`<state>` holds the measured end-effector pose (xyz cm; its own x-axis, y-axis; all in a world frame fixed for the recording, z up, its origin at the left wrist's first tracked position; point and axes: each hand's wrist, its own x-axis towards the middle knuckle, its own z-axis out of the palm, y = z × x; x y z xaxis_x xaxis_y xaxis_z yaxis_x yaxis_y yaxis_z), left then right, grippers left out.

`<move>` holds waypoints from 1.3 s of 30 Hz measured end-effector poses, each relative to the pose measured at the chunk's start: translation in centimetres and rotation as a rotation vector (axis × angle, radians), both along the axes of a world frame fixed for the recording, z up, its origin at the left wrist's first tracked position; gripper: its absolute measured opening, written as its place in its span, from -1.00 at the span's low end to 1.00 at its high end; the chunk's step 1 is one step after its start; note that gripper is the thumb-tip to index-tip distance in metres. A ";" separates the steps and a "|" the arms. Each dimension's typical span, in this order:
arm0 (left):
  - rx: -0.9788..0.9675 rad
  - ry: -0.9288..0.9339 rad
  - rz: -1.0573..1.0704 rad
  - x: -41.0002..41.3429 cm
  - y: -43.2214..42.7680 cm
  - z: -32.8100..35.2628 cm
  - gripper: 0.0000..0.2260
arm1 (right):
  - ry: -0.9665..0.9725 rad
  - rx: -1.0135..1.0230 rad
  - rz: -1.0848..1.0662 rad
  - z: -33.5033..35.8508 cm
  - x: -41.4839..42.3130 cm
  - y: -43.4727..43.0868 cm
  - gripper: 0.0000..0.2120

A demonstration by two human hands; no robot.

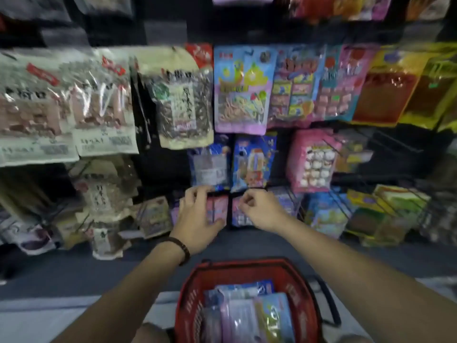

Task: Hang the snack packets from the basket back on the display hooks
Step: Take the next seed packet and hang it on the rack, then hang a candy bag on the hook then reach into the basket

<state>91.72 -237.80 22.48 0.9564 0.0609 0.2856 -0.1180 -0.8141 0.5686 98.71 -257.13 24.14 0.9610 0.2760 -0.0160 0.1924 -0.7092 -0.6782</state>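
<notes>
The task looks well short of finished. The red basket point(188, 293) on the floor holds a stack of snack packets point(247, 315) not yet hung. At the bottom edge of the display rack point(230, 211), the left hand point(197, 214) has its grip closed round a pink packet point(217, 209). The right hand point(259, 209) curls at a second pink packet point(241, 215), and blur hides what its grip holds. No hook shows there.

Dim, blurry wide-angle view; edges bend, glare perhaps from overhead lights.
</notes>
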 end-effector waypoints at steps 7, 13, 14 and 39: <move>0.011 0.378 -0.250 -2.6 -2.9 -15.4 -0.80 | 0.323 -0.114 -0.100 -18.2 -3.8 -7.3 -0.88; -0.134 0.578 -0.175 -4.3 -4.4 -25.9 -0.85 | 0.554 -0.285 -0.180 -29.1 -5.1 -10.2 -0.87; -0.121 0.613 -0.165 -4.8 -4.4 -27.0 -0.82 | 0.566 -0.280 -0.203 -30.2 -5.0 -10.7 -0.89; -0.071 0.656 -0.059 -4.8 -4.5 -28.2 -0.49 | 0.658 0.062 -0.019 -33.8 -5.6 -7.9 -0.94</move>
